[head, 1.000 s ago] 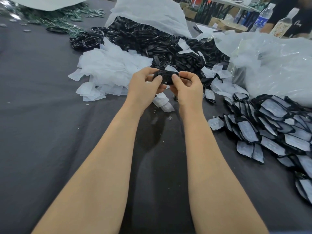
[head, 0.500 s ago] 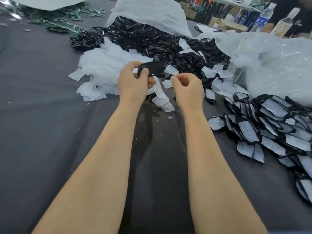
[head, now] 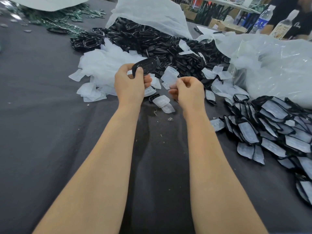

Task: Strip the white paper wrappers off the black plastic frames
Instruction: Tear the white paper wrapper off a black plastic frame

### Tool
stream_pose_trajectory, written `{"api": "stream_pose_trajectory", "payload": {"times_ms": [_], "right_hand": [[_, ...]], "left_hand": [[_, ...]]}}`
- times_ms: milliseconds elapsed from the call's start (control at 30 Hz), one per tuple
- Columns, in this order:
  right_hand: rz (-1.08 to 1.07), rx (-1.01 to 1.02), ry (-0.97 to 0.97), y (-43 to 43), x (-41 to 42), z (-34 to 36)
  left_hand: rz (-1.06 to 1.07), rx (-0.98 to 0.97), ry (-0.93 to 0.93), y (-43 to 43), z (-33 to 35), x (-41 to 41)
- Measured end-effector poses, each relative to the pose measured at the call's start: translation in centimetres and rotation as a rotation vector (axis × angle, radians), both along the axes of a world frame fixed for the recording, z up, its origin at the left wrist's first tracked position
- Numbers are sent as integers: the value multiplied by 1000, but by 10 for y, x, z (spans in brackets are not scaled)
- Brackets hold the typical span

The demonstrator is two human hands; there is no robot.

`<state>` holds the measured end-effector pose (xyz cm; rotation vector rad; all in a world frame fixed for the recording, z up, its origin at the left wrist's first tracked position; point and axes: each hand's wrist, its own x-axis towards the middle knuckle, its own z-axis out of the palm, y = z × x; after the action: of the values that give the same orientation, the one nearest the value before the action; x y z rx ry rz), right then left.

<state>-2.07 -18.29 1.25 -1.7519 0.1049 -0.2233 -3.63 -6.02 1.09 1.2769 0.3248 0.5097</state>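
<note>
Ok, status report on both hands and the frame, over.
Left hand gripping bare black frame. Right hand pinching peeled white wrapper. Wrapped frames pile waiting right. Nothing blocking.

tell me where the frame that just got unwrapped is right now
In the head view the bare black frame is pinched in the left hand, raised just left of centre, over the pile of loose white wrappers and in front of the heap of stripped frames.

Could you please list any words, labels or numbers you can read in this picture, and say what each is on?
None can be read.
Blue label on the water bottle: lettering too blurred.
White mark on a person's dark shirt: unreadable.
White paper wrappers: no print visible.
</note>
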Motion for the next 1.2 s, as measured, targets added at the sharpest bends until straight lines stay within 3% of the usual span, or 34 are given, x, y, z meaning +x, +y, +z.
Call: {"api": "stream_pose_trajectory", "payload": {"times_ms": [67,300,433,533,933,1200], "right_hand": [[28,197,44,-2,0,2],[136,498,-23,-4,-6,12],[108,242,-95,2,-8,10],[38,166,-124,5,-5,6],[-96,278,-230,14,0,-6],[-28,455,-47,9,7,-6]], "left_hand": [[-10,16,9,0,-1,0],[-72,124,13,-3,-3,0],[-163,223,-22,-6,-2,-2],[-229,247,-51,-8,-1,-4],[-415,145,-76,-16,2,-9],[-426,194,-36,-14,1,-7]]}}
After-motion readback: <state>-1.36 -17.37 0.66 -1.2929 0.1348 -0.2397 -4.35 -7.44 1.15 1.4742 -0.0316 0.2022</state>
